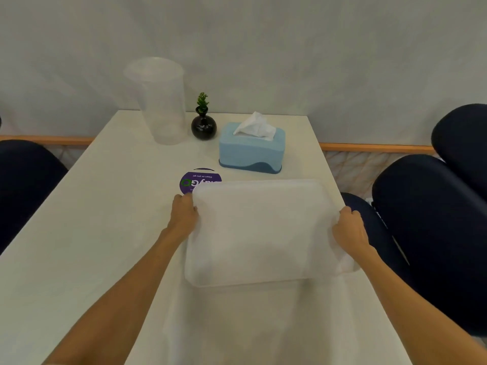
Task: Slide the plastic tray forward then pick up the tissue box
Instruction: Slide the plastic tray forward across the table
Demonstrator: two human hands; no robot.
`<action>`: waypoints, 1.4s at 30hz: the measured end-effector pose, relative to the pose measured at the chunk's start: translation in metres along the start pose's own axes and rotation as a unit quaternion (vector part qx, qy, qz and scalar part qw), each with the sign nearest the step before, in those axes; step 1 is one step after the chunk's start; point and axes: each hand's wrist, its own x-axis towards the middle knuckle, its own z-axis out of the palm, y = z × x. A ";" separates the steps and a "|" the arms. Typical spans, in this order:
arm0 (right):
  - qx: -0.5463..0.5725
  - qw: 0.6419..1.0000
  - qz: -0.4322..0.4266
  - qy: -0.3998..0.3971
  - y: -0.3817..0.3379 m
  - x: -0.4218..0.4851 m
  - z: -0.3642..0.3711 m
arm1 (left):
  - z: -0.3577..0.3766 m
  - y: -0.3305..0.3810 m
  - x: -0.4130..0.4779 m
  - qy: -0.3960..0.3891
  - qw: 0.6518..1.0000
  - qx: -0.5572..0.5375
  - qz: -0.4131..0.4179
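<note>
Left hand (184, 214) clenched on the left edge of the plastic tray (261, 230), near its far-left corner, fingers curled over the rim. Right hand (349, 227) clenched on the right edge, approx. halfway along, fingers wrapped over the rim too. So both hands' grip = grasping the tray, one per side, forearms reaching in from the bottom of the view.

Tray is translucent white w/ rounded corners, lying flat on the white table (105, 206), toward the right half. Its right edge sits about at the table's right edge; can't tell if it overhangs. Its far-left corner covers part of a round purple sticker (196, 180) w/ white and green print, text reads upside down from here.

Just beyond the tray's far edge, apart from it: light-blue tissue box (251, 151) w/ a darker blue wavy base, upright, a white tissue (257, 126) sticking out of the top slot. No hand touches it.

Left of the box, near the far end of the table: small dark round vase (203, 127) w/ a little green plant (202, 101). Left of that, a tall clear plastic container (160, 101), upright.

Dark blue chairs (432, 219) at the right side of the table, another at the left. Pale wall (290, 48) behind.
</note>
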 end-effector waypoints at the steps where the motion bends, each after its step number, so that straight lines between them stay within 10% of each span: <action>1: -0.001 1.000 0.004 0.000 -0.002 0.003 0.000 | 0.000 0.003 0.007 -0.005 1.000 0.006 0.009; 18: -0.019 0.998 0.055 0.012 0.003 0.025 -0.010 | 0.019 0.028 0.052 -0.042 0.998 0.005 0.036; 42: 0.015 0.994 -0.095 -0.055 -0.025 0.103 -0.039 | -0.020 0.068 0.090 0.019 0.998 -0.059 -0.006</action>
